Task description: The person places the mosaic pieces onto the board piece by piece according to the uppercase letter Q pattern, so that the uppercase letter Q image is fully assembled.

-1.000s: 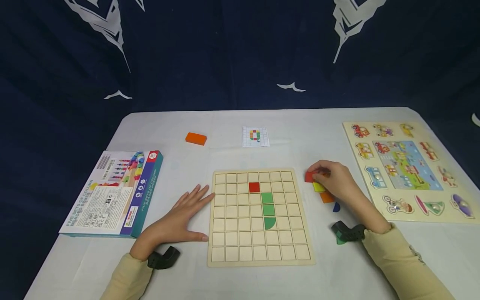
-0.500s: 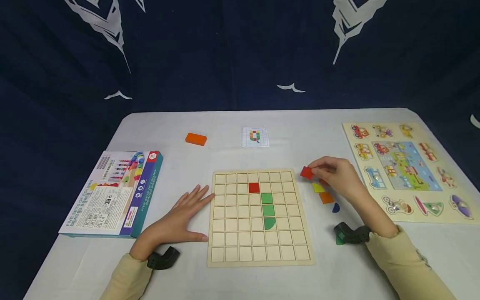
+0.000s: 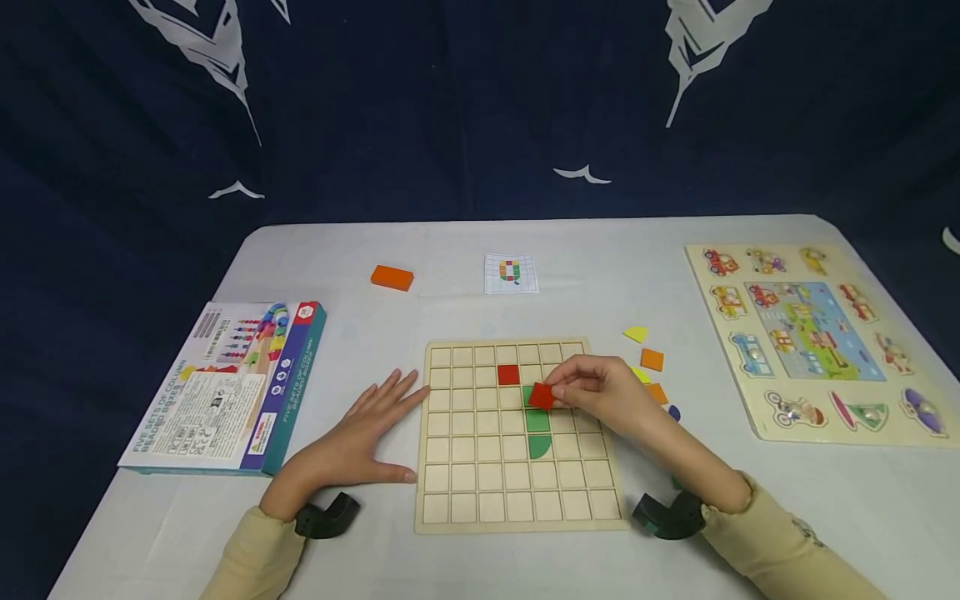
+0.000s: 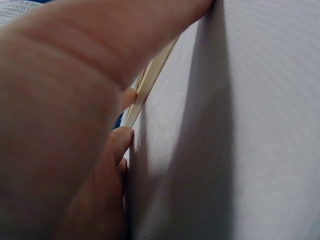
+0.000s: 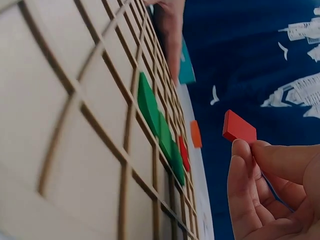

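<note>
1. Here, the person's right hand (image 3: 611,398) pinches a small flat red square tile (image 3: 541,396) between thumb and fingertips, holding it in the air above the square wooden grid board (image 3: 450,517), over the uppermost green tile; the right wrist view shows clear space between that red tile (image 5: 239,127) and the board (image 5: 60,150).
2. The left hand (image 3: 358,442) lies flat on the white table (image 3: 585,250), fingers straight and spread, its fingertips touching the left edge of the board; it holds nothing.
3. Seated in the board's cells are another red square (image 3: 508,375), and, one column to the right, two green squares running downward (image 3: 537,420) with a green piece with a rounded bottom (image 3: 539,447) at the foot.
4. Just off the board's right edge lie loose pieces: a yellow one (image 3: 636,334), an orange square (image 3: 652,359), and beside the right hand another orange one (image 3: 658,392) and a dark blue one (image 3: 674,412), partly hidden.
5. Behind the board sits a small white pattern card (image 3: 511,273) printed with a coloured grid, and to its left an orange rectangular block (image 3: 392,277).
6. A colourful cardboard toy box (image 3: 225,387) lies flat to the left of the left hand.
7. At the far right rests a wooden peg puzzle with vehicle pictures (image 3: 813,342).
</note>
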`<action>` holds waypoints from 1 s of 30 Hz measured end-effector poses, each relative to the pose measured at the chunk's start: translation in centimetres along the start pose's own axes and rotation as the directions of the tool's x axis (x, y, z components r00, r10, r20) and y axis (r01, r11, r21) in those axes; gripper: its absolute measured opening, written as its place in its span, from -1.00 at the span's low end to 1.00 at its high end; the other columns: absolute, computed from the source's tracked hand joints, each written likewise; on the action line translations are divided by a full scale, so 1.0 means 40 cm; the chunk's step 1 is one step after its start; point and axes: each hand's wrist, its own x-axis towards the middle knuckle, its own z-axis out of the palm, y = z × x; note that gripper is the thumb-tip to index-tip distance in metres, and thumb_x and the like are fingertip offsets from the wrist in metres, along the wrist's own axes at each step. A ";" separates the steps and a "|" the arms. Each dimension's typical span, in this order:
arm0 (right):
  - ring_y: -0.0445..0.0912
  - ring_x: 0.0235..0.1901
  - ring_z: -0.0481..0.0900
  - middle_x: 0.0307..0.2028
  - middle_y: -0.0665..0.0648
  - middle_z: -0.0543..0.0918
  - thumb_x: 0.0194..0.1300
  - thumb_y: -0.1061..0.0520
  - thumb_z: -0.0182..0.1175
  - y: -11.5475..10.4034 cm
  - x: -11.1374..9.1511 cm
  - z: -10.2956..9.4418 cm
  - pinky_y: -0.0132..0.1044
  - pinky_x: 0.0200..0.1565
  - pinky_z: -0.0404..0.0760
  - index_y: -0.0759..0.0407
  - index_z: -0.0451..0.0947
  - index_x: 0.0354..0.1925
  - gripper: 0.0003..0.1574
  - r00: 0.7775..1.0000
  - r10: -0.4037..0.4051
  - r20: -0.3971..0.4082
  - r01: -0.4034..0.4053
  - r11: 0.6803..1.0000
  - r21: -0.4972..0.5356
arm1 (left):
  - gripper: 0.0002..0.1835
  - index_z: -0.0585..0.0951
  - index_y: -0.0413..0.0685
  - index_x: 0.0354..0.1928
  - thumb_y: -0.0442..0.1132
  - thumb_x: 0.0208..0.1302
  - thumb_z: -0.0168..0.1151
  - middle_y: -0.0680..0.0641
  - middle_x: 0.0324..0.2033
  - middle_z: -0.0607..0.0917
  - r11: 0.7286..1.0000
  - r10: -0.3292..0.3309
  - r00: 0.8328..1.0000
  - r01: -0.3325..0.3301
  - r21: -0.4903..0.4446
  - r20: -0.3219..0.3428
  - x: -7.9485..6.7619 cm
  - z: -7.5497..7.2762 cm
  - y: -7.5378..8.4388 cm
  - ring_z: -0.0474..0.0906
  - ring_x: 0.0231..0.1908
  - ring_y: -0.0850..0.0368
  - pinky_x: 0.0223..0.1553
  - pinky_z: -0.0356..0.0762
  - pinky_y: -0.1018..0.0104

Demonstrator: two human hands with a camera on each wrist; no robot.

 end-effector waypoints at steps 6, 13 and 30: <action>0.03 -0.43 0.64 -0.45 0.14 0.63 0.18 0.39 0.22 0.015 -0.007 0.045 -0.25 -0.33 0.64 0.32 0.59 -0.29 -0.90 0.998 -0.042 0.054 0.046 0.996 -0.071 | 0.13 0.10 0.02 0.45 0.19 -0.15 0.46 -0.10 0.43 -0.07 1.000 -0.001 1.000 0.001 0.002 0.000 -0.001 0.000 0.000 -0.33 0.39 -0.05 0.30 -0.37 -0.09; -0.09 -0.50 0.59 -0.50 0.00 0.62 0.12 0.38 0.27 0.027 -0.017 0.082 -0.36 -0.39 0.59 0.17 0.63 -0.37 -0.86 0.988 -0.111 0.112 0.130 0.974 -0.186 | 0.13 0.10 0.02 0.44 0.18 -0.15 0.46 -0.10 0.43 -0.07 1.000 -0.002 1.000 0.002 0.002 0.000 0.000 -0.001 0.000 -0.33 0.39 -0.05 0.30 -0.37 -0.09; -0.19 -0.56 0.55 -0.56 -0.08 0.59 0.11 0.40 0.27 0.028 -0.021 0.103 -0.37 -0.45 0.57 0.12 0.61 -0.42 -0.81 0.974 -0.152 0.165 0.198 0.930 -0.311 | 0.13 0.12 -0.01 0.44 0.15 -0.16 0.48 -0.12 0.43 -0.06 1.000 0.000 1.000 0.000 -0.004 0.000 0.001 -0.004 0.005 -0.32 0.39 -0.06 0.30 -0.38 -0.09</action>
